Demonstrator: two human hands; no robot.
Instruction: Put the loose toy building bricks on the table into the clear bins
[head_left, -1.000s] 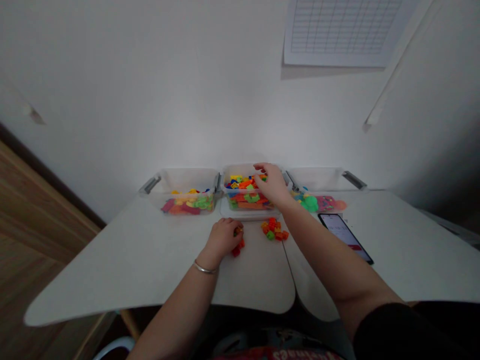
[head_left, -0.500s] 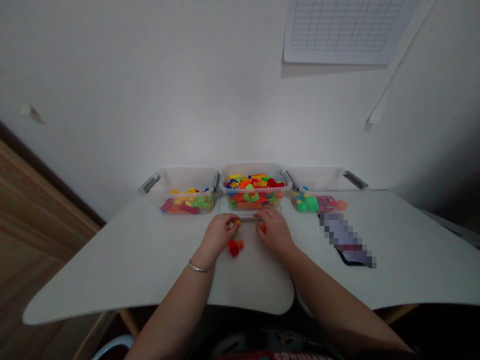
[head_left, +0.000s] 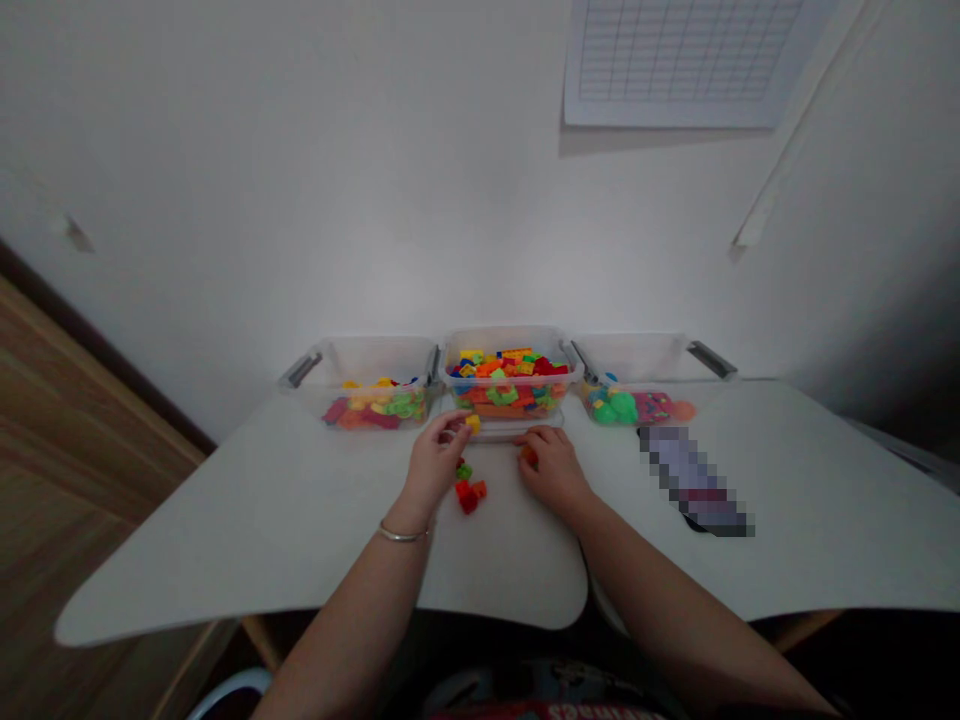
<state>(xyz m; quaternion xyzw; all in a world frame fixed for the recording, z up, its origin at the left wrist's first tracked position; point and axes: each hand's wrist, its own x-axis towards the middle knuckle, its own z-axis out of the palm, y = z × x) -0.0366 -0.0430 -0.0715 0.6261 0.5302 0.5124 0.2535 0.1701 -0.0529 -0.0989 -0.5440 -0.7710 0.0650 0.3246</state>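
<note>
My left hand [head_left: 433, 463] rests on the white table [head_left: 262, 520] and pinches a small yellow brick [head_left: 472, 423] at its fingertips, close to the front of the middle bin [head_left: 512, 382]. A green brick and a few red bricks [head_left: 469, 491] lie just right of that hand. My right hand [head_left: 551, 466] lies curled over a small pile of bricks, and an orange one [head_left: 528, 456] shows at its fingers. The middle bin is clear plastic and full of mixed coloured bricks.
A clear bin with coloured pieces [head_left: 370, 390] stands at the left and another [head_left: 637, 385] at the right, all against the white wall. A phone [head_left: 694, 482] lies on the table right of my right arm. The table's curved front edge is near my body.
My right hand came back from the middle bin down onto the pile on the table. My left hand moved slightly forward, and a yellow brick now shows at its fingertips.
</note>
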